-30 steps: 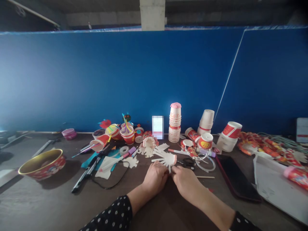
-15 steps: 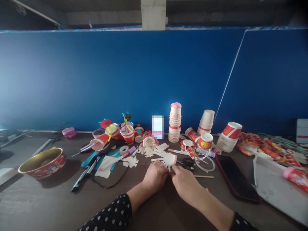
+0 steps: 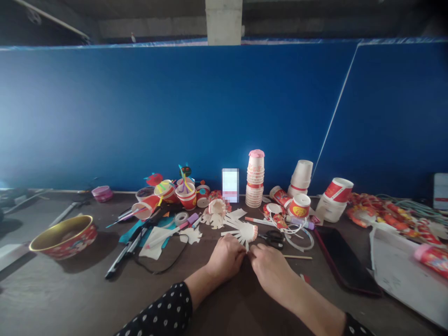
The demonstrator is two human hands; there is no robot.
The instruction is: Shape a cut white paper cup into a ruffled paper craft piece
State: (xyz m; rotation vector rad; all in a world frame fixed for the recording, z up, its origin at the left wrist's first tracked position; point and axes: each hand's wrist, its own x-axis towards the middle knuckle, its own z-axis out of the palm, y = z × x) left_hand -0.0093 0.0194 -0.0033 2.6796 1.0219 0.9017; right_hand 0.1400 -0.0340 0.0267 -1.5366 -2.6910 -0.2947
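Note:
Between my hands sits a paper cup (image 3: 247,231) cut into thin strips that fan outward, its inner white side showing. My left hand (image 3: 226,255) is closed, fingertips pinching at the lower strips. My right hand (image 3: 268,263) pinches a strip close to the left fingertips; its thumb and finger are pressed together. Just behind the right hand lie black scissors (image 3: 273,238). A second cut cup (image 3: 217,211), with broad white petals, rests behind the one in my hands.
A tall stack of paper cups (image 3: 255,182) stands at the back. To the right lie a dark phone (image 3: 345,261), a wooden stick (image 3: 297,257) and a clear tube ring (image 3: 308,242). Pens (image 3: 122,252), tape (image 3: 181,218) and a red-gold bowl (image 3: 65,238) are on the left.
The right hand has shifted very slightly; both hands stay pinched at the strips of the cut cup. The whole view has drifted a little.

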